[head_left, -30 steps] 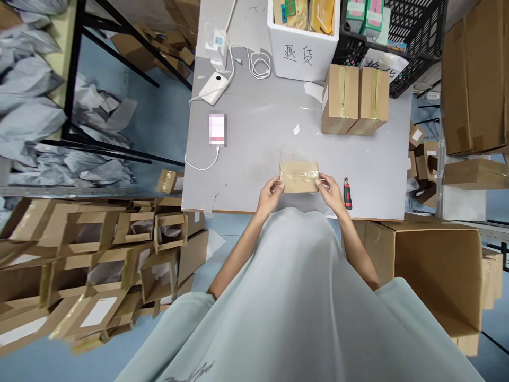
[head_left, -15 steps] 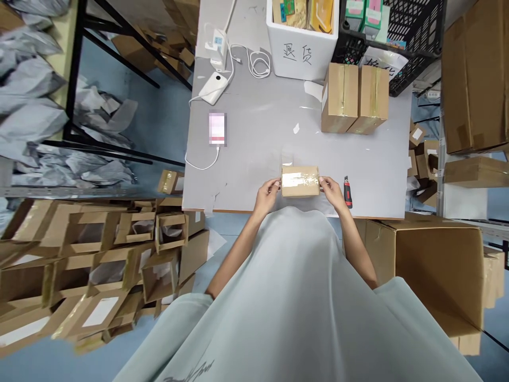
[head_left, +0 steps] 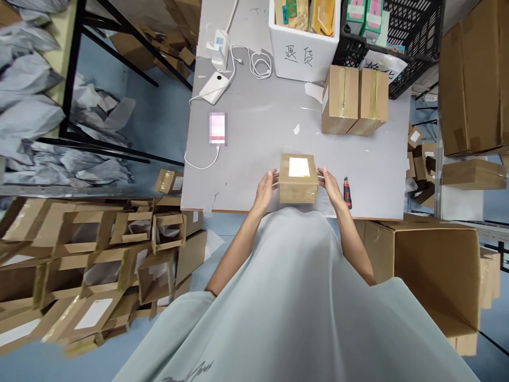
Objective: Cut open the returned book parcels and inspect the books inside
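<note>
A small brown cardboard box (head_left: 298, 192) rests near the front edge of the grey table, with a white label (head_left: 299, 167) on its top and tape along its front side. My left hand (head_left: 265, 192) is at the box's left side, fingers stretched and apart, with a slight gap to the cardboard. At the right side, my right hand (head_left: 331, 187) is also open, its fingertips very close to the box; whether they touch it I cannot tell. A red and black box cutter (head_left: 347, 193) lies right of that hand.
Two taped boxes (head_left: 341, 101) stand at the back right, before a white foam bin (head_left: 305, 58) and a black crate (head_left: 413, 32). A phone (head_left: 218, 128) on a cable and a power bank (head_left: 214, 87) lie left. A large open carton (head_left: 435, 276) is below right.
The box has turned over so its labelled face is up, where a taped face showed before. My fingers have loosened from its sides and spread.
</note>
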Tool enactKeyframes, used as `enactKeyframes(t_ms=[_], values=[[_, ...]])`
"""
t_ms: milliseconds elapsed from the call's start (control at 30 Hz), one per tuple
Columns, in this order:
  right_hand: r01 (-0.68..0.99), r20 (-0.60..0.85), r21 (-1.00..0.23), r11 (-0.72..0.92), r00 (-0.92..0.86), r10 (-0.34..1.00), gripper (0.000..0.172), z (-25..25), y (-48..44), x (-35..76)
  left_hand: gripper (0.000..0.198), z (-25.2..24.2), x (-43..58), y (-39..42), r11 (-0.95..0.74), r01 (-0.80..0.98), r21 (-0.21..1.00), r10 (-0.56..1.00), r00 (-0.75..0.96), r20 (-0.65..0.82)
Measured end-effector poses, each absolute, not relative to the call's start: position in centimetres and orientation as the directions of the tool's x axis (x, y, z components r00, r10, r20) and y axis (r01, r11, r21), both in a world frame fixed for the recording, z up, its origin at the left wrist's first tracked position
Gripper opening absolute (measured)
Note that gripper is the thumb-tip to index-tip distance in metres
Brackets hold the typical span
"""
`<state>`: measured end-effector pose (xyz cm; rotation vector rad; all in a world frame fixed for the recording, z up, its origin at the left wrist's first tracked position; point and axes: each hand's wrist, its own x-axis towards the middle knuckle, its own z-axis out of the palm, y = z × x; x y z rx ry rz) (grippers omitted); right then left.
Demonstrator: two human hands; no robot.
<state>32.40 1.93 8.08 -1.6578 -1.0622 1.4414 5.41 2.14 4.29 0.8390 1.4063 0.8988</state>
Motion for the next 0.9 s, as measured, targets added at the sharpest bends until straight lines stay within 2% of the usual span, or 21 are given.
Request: enactKeyframes(t_ms=[133,333,500,700,800,900], values=[[0.174,-0.458,-0.875,-0.452,0.008,0.889,0.094,6.8,1.4,31.9,0.078,3.0,5.2,1.5,0.469,-0.028,0.883,0.882,-0.028,-0.47],[0.135,-0.546,-0.833,-0.537,-0.037,0.837,0.076,4.5,-0.3,30.5,0.072,0.2,4.8,-0.7,0.567,0.043,0.823,0.823,-0.007,-0.567],[0.189,-0.613,-0.777,-0.601,-0.006,0.79,0.07,3.1,-1.3,29.9,0.065,-0.4,3.5,-2.1,0.596,0.111,0.795,0.798,0.021,-0.602],[0.366,-0.555,-0.754,-0.546,0.09,0.827,0.069,2.6,-1.9,28.7,0.056,-0.7,2.9,-1.0,0.54,0.204,0.817,0.828,0.046,-0.558],[0.47,-0.536,-0.717,-0.516,0.102,0.838,0.061,2.3,-2.1,27.4,0.052,-1.1,3.1,0.1,0.49,0.24,0.838,0.846,0.101,-0.524],[0.496,-0.539,-0.702,-0.51,0.097,0.837,0.058,1.9,-2.3,26.0,0.05,-1.7,3.5,1.0,0.434,0.265,0.861,0.854,0.185,-0.487]])
